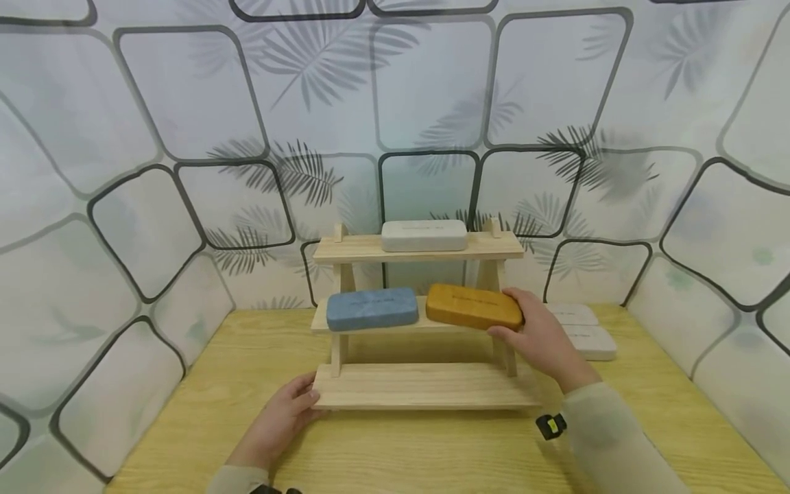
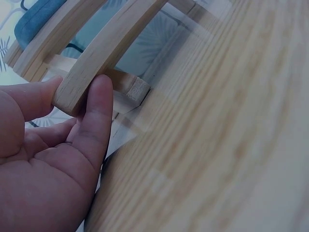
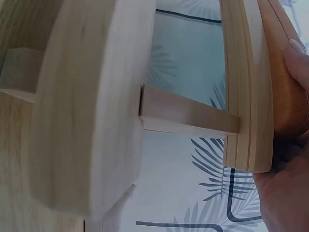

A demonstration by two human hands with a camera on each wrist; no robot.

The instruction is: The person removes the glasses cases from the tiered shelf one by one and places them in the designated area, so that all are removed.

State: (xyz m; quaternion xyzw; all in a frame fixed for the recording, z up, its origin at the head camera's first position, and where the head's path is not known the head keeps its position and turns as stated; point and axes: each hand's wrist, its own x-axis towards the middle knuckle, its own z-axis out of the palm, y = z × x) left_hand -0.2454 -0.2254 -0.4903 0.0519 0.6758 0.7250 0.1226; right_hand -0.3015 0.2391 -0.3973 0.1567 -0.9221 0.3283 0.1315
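A three-tier wooden display rack [image 1: 426,387] stands on the table. My right hand [image 1: 549,336] grips the right end of an orange oblong case [image 1: 474,306] at the middle shelf, thumb at the lower front edge and fingers over the end. In the right wrist view the orange case [image 3: 289,92] lies against that shelf's board, partly cut off by the frame. At the bottom shelf's left end, my left hand [image 1: 285,415] pinches the board; the left wrist view shows thumb and fingers on either side of the board's end [image 2: 84,72]. A blue case [image 1: 372,309] sits left of the orange one.
On the top shelf rests a white case [image 1: 424,236], between two small wooden uprights. Two more pale cases [image 1: 589,341] lie on the table [image 1: 395,453] behind my right forearm. Patterned fabric [image 1: 432,89] surrounds the table at the back and sides.
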